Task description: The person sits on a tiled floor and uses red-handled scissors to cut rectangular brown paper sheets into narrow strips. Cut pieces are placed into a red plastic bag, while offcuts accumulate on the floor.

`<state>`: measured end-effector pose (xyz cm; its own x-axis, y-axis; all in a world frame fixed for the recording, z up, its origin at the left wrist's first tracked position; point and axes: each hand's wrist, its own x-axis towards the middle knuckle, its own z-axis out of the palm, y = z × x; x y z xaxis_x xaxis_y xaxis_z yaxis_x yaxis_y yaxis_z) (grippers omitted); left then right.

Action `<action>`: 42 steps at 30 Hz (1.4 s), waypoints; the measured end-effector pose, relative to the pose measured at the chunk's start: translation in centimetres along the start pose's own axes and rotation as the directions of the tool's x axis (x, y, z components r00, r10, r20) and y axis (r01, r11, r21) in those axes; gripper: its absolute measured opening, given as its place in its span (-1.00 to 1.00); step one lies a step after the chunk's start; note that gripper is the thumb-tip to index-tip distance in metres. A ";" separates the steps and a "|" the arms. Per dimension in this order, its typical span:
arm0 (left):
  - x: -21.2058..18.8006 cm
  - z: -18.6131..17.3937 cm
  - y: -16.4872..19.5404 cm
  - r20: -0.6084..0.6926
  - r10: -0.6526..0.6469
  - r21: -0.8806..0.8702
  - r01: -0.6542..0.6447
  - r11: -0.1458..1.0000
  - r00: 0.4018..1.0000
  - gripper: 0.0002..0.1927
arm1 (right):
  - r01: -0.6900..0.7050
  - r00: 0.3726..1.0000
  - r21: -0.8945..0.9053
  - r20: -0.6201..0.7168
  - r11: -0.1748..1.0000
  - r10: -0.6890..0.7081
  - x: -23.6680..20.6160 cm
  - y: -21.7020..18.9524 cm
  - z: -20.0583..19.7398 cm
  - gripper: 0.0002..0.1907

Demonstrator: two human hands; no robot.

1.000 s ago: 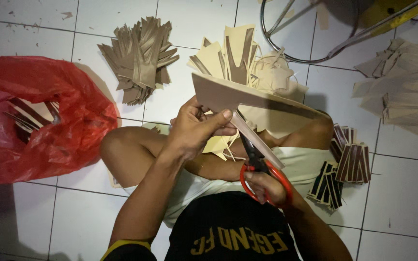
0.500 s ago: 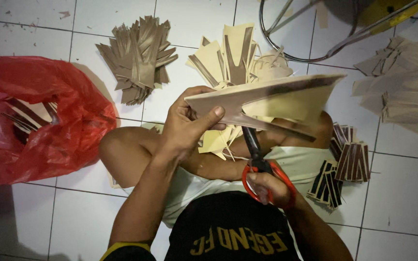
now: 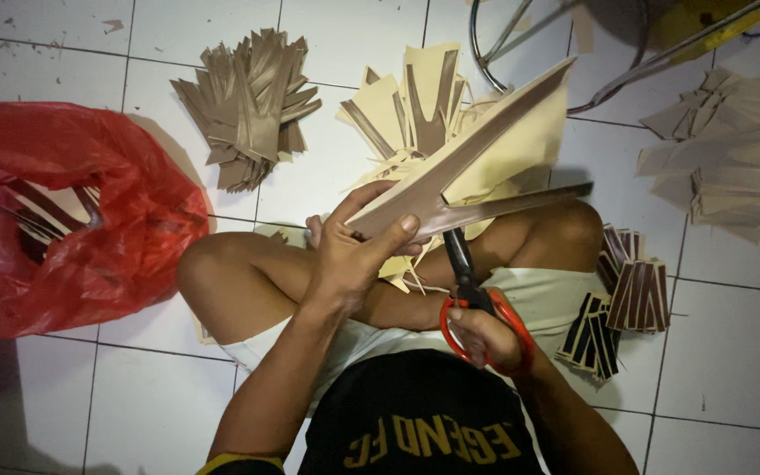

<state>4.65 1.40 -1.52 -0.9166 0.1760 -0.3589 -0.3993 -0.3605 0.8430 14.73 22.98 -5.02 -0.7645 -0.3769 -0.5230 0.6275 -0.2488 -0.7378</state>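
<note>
My left hand (image 3: 358, 251) grips a tan and brown V-shaped sheet piece (image 3: 485, 154), held tilted up over my crossed legs. My right hand (image 3: 485, 339) is closed in the red handles of the scissors (image 3: 468, 290), whose dark blades point up and meet the sheet's lower edge just right of my left thumb. I sit cross-legged on a white tiled floor. A heap of cream offcuts with brown strips (image 3: 411, 110) lies on the floor behind the sheet.
A red plastic bag (image 3: 72, 211) with brown strips inside lies at the left. A fan of brown cut pieces (image 3: 248, 105) sits at the top. Tan pieces (image 3: 732, 158) pile at the right. Dark striped stacks (image 3: 626, 303) rest by my right knee. A metal wire frame (image 3: 565, 70) stands beyond.
The sheet has swung from nearly flat to tilted up toward the upper right. The scissors have stayed at its lower edge, and my left hand has shifted its grip slightly.
</note>
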 end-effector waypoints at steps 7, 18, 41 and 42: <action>1.0 -5.5 1.6 0.351 -0.090 0.184 0.026 0.983 0.932 -0.67 | -0.042 0.999 -0.474 -0.025 0.879 0.034 -1.9 -2.9 -2.2 -0.74; 1.6 -2.1 0.3 0.169 0.045 0.322 -0.098 0.942 0.985 -0.72 | -0.099 0.995 -0.329 -0.017 0.939 0.099 -1.5 -1.9 -1.5 -0.72; 0.6 -0.3 -1.3 0.137 0.103 0.273 -0.137 0.952 0.985 -0.42 | -0.174 0.982 0.112 -0.060 0.978 0.181 0.2 2.6 -0.5 -0.79; 0.5 -0.2 -1.3 0.150 0.108 0.273 -0.146 0.951 0.983 -0.40 | -0.132 0.989 0.071 -0.062 0.989 0.136 0.3 2.4 -0.5 -0.77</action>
<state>4.65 1.73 -2.86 -0.9412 0.2711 -0.2014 -0.2402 -0.1183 0.9635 15.99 22.73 -7.15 -0.6795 -0.3510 -0.6442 0.7317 -0.2594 -0.6304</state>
